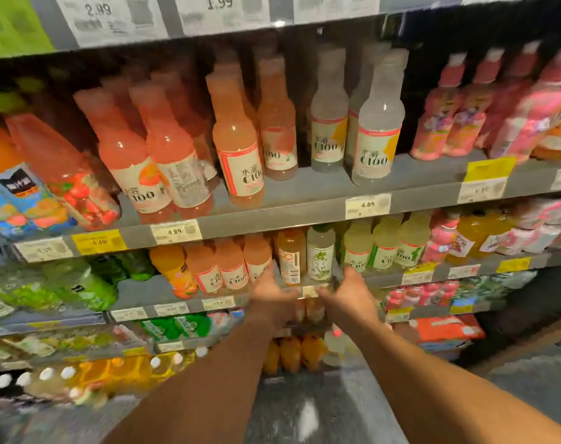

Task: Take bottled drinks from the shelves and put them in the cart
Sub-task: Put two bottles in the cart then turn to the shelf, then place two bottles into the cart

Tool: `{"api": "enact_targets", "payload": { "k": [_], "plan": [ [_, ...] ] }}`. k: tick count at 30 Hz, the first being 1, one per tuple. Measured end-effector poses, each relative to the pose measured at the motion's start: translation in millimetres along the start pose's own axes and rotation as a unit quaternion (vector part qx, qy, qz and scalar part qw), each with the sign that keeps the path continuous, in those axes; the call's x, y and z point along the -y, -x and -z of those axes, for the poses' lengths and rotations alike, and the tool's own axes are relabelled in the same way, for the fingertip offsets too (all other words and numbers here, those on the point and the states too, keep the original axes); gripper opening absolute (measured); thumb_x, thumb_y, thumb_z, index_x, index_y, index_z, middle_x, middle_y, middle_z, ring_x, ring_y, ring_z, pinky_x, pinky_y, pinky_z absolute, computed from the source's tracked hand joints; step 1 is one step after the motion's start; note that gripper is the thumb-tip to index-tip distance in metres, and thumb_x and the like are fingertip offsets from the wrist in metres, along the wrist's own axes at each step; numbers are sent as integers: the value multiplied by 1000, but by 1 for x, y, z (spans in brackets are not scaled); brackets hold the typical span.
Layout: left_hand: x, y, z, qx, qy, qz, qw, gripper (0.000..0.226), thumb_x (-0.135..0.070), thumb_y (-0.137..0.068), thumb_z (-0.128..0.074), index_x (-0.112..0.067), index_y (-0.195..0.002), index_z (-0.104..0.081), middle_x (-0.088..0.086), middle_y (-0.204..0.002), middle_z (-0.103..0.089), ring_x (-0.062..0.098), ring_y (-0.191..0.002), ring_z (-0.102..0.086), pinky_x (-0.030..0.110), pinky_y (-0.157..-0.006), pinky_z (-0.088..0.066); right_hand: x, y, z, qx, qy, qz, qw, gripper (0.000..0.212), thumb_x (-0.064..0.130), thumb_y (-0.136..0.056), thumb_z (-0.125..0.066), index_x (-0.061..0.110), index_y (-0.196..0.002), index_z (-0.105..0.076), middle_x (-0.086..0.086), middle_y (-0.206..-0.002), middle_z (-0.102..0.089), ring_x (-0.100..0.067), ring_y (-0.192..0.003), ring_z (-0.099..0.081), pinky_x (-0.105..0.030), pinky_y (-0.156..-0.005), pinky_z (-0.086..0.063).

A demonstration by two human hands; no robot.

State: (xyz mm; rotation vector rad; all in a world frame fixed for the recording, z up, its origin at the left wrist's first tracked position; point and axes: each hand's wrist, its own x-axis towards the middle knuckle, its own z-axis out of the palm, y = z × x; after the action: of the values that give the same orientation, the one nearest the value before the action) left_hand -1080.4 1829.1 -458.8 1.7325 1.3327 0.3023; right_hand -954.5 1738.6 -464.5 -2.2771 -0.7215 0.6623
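Both my arms reach forward to the middle shelf (381,278). My left hand (272,298) is at the shelf edge, fingers straight, just left of an orange bottle (290,256). My right hand (349,296) mirrors it, fingers straight, just right of a pale bottle with a green label (320,256). The two bottles stand upright side by side between my hands. Neither hand holds anything. Whether the fingertips touch the bottles I cannot tell. No cart is in view.
The upper shelf (304,203) carries pink, peach and clear C100 bottles (378,123). Pink bottles (231,267) stand left of my left hand, yellow-green ones (383,248) to the right. Lower shelves hold orange and green drinks. Grey floor (304,411) lies below.
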Motion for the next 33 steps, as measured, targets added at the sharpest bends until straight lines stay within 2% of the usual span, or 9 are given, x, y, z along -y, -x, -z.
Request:
{"api": "enact_targets", "payload": {
  "k": [3, 8, 11, 16, 22, 25, 28, 30, 33],
  "plan": [
    [-7, -28, -16, -16, 20, 21, 999, 42, -37, -81, -74, -33, -110, -44, -7, -102, -63, 22, -95, -64, 37, -82, -55, 1, -44, -8, 21, -42, -9, 999, 72, 37, -79, -78, 19, -137, -40, -3, -125, -57, -25, -115, -56, -33, -87, -46],
    [-8, -65, -38, -23, 54, 49, 997, 33, -26, -85, -74, -14, -112, -60, 9, -106, -70, 25, -88, -68, 29, -63, -54, -10, -81, -22, 1, -63, 114, 991, 60, 38, -66, -88, 19, -106, -48, 7, -88, -62, -9, -75, -59, -7, -56, -38],
    [-7, -78, -48, -60, 69, 48, 995, 36, -24, -84, -74, -8, -114, -63, 1, -89, -66, 5, -65, -56, 16, -49, -38, -6, -94, -25, -4, -65, 96, 993, 62, 42, -62, -88, 21, -101, -45, 17, -78, -55, -4, -67, -55, -10, -49, -34],
    [-9, -92, -66, -129, -12, 42, 991, 28, -40, -90, -69, -26, -98, -47, -20, -75, -36, 0, -63, -42, 15, -50, -24, -3, -111, -34, -31, -45, 74, 996, 44, 28, -77, -81, 29, -72, -37, 5, -76, -58, -21, -70, -58, -22, -52, -36],
    [-1, -91, -72, -163, 27, 26, 986, 33, -38, -84, -74, -33, -99, -45, -16, -85, -50, 7, -71, -52, 10, -56, -28, -9, -101, -33, -49, -93, 97, 990, 46, 30, -71, -84, 30, -95, -45, 14, -76, -54, -13, -70, -52, -15, -51, -32],
    [7, -80, -75, -170, 58, -3, 984, 37, -31, -83, -76, -36, -107, -47, -12, -101, -61, 20, -100, -63, 23, -78, -42, -13, -88, -31, -69, -134, 178, 972, 45, 22, -69, -82, 47, -92, -52, 22, -74, -59, 4, -69, -58, -8, -51, -37],
    [13, -67, -70, -172, 91, -48, 980, 47, -26, -80, -78, -28, -121, -55, -5, -114, -69, 23, -108, -64, 32, -90, -50, -17, -74, -29, -78, -155, 200, 964, 47, 24, -68, -84, 36, -98, -51, 11, -87, -62, -3, -73, -57, -17, -59, -41],
    [12, -53, -61, -164, 131, -51, 976, 49, -26, -75, -80, -34, -117, -55, -13, -103, -70, 20, -100, -66, 32, -87, -54, -14, -61, -27, -73, -152, 172, 971, 51, 31, -67, -86, 28, -102, -49, 7, -88, -62, -14, -75, -58, -22, -58, -42],
    [14, -28, -37, -173, 171, -60, 968, 48, -37, -65, -82, -46, -101, -53, -25, -90, -65, -1, -89, -62, 15, -75, -48, 5, -32, -18, -28, -174, 105, 979, 62, 49, -56, -83, 37, -106, -48, 14, -91, -63, -2, -78, -61, -23, -59, -45]
  ]
}}
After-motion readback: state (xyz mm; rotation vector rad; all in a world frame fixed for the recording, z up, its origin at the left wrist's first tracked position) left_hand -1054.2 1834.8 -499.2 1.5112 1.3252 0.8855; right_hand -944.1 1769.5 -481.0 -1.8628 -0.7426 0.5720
